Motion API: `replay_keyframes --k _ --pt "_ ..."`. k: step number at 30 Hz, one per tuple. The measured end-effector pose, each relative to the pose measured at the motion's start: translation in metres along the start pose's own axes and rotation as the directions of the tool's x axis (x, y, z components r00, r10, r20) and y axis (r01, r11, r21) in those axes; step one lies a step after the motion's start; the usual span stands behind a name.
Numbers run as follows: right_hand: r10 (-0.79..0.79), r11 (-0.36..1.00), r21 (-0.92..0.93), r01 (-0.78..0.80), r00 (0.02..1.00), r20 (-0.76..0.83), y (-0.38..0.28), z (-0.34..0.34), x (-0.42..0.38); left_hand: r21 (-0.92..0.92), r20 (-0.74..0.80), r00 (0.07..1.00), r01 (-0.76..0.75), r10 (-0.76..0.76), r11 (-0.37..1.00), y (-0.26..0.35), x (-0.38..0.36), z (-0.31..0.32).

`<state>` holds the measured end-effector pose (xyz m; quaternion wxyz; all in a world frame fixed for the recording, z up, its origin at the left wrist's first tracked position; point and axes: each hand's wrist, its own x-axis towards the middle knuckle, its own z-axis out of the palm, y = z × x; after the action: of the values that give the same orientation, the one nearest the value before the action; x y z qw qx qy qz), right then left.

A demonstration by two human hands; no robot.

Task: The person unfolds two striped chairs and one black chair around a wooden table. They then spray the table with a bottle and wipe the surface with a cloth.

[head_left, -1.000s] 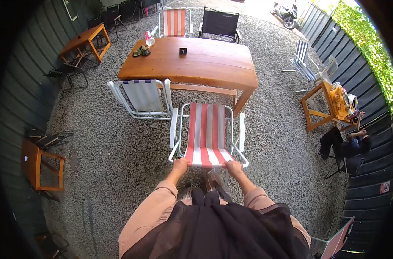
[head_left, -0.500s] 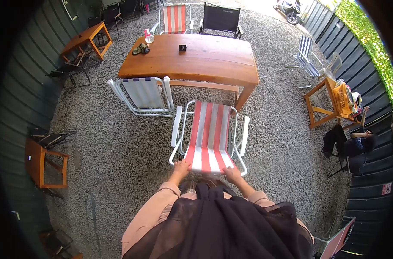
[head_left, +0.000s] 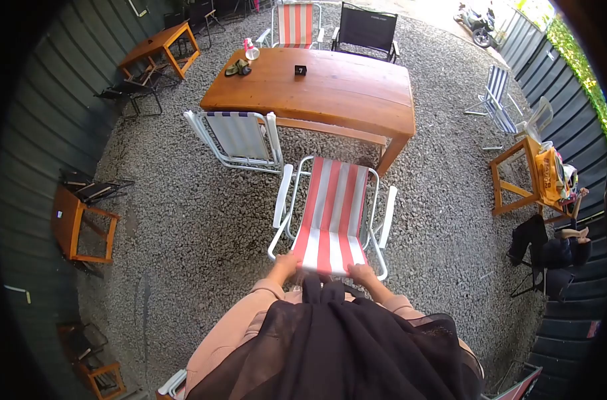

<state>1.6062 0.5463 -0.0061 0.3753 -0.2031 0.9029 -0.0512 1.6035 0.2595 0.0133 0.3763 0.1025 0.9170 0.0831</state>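
A folding chair (head_left: 329, 207) with red, white and grey striped fabric and a white tube frame stands unfolded on the gravel in front of me. My left hand (head_left: 286, 264) is closed on the front edge of its seat, near the left corner. On the right part of that same edge my right hand (head_left: 362, 273) is closed too. The thumbs lie over the fabric, and the fingers beneath are hidden. Beyond the chair's backrest is a wooden table (head_left: 343, 93). A white folding chair (head_left: 240, 137) stands at the table's near left side.
On the table are a pump bottle (head_left: 251, 51), a dark green item (head_left: 237, 67) and a small black number block (head_left: 300, 70). A black chair (head_left: 366, 30) stands behind it. To the right, a seated person (head_left: 560, 250) is near a small wooden table (head_left: 517, 180) with bags.
The view has turned slightly, so the surroundings sit further right. Both hands keep their hold on the striped chair's seat edge. The seated person's arm has shifted.
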Motion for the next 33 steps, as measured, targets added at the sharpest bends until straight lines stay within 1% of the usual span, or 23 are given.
replay_keyframes --k 3,4,6,8,10,12,13,14,15,16,17,18,20,22,23,25,27,28,29,31,33 --pt "-0.029 0.998 -0.057 0.039 0.986 0.167 0.012 -0.003 0.016 -0.001 0.027 0.999 0.028 -0.028 1.000 0.002 0.009 0.012" --pt "-0.025 0.990 -0.130 0.060 0.967 0.255 0.016 -0.002 0.025 -0.003 -0.012 1.000 0.022 -0.022 1.000 0.003 0.009 0.016" --pt "-0.071 0.989 -0.100 0.105 0.954 0.293 0.028 -0.005 0.033 -0.007 -0.092 0.996 0.019 -0.020 1.000 0.003 0.005 0.022" --pt "-0.097 0.991 -0.063 0.122 0.948 0.304 0.032 -0.007 0.036 -0.076 -0.139 0.990 -0.012 0.001 0.997 -0.001 0.000 0.022" --pt "-0.127 0.983 -0.089 0.161 0.944 0.303 0.030 -0.014 0.031 -0.164 -0.171 0.985 -0.034 0.005 0.986 -0.002 -0.005 0.019" --pt "-0.159 0.976 -0.100 0.196 0.942 0.294 0.029 -0.016 0.030 -0.143 -0.256 0.967 -0.034 -0.004 0.989 0.001 -0.010 0.024" --pt "-0.138 0.980 -0.093 0.174 0.942 0.304 0.030 -0.014 0.032 -0.130 -0.296 0.955 -0.033 -0.007 0.991 0.004 -0.013 0.025" --pt "-0.118 0.985 -0.083 0.151 0.942 0.314 0.031 -0.012 0.033 -0.154 -0.300 0.954 -0.030 -0.018 0.988 0.006 -0.014 0.025" --pt "-0.099 0.989 -0.072 0.128 0.941 0.322 0.032 -0.010 0.036 -0.130 -0.338 0.941 -0.044 -0.002 0.990 0.004 -0.014 0.029" --pt "-0.031 0.997 -0.050 0.056 0.919 0.394 0.026 -0.018 0.036 -0.136 -0.352 0.936 -0.061 0.009 0.989 0.001 -0.012 0.032" --pt "-0.001 0.995 -0.086 0.047 0.883 0.470 0.022 -0.026 0.034 -0.143 -0.366 0.930 -0.080 0.023 0.986 -0.002 -0.011 0.035" --pt "-0.002 0.997 -0.073 0.038 0.901 0.434 0.021 -0.027 0.032 -0.175 -0.410 0.911 -0.120 0.039 0.977 -0.006 -0.012 0.037" --pt "0.003 0.999 -0.046 0.016 0.919 0.394 0.021 -0.025 0.031 -0.247 -0.400 0.914 -0.176 0.065 0.953 -0.012 -0.016 0.032" --pt "0.029 0.999 -0.054 -0.007 0.905 0.425 0.020 -0.023 0.037 -0.294 -0.402 0.911 -0.225 0.094 0.929 -0.021 -0.018 0.026" --pt "0.042 0.998 -0.057 -0.019 0.895 0.443 0.017 -0.022 0.040 -0.351 -0.329 0.943 -0.173 0.053 0.920 -0.024 -0.020 0.023" --pt "0.071 0.997 -0.066 -0.045 0.870 0.488 0.008 -0.023 0.047 -0.288 -0.435 0.900 -0.112 -0.026 0.951 -0.044 -0.032 0.023" --pt "0.110 0.994 -0.078 -0.081 0.842 0.529 -0.007 -0.031 0.053 -0.175 -0.581 0.813 -0.164 0.033 0.971 -0.087 -0.036 0.029" --pt "0.129 0.991 -0.090 -0.094 0.825 0.550 -0.014 -0.031 0.055 -0.175 -0.611 0.791 -0.173 0.031 0.969 -0.112 -0.042 0.029" --pt "0.153 0.988 -0.097 -0.118 0.807 0.570 -0.023 -0.031 0.059 -0.306 -0.531 0.846 -0.140 -0.047 0.942 -0.142 -0.041 0.027" --pt "0.193 0.981 -0.134 -0.140 0.760 0.621 -0.046 -0.029 0.068 -0.553 -0.303 0.937 -0.027 -0.171 0.833 -0.203 -0.046 0.037" --pt "0.227 0.974 -0.169 -0.152 0.705 0.672 -0.075 -0.028 0.084 -0.555 -0.139 0.974 0.073 -0.179 0.829 -0.284 -0.032 0.083"
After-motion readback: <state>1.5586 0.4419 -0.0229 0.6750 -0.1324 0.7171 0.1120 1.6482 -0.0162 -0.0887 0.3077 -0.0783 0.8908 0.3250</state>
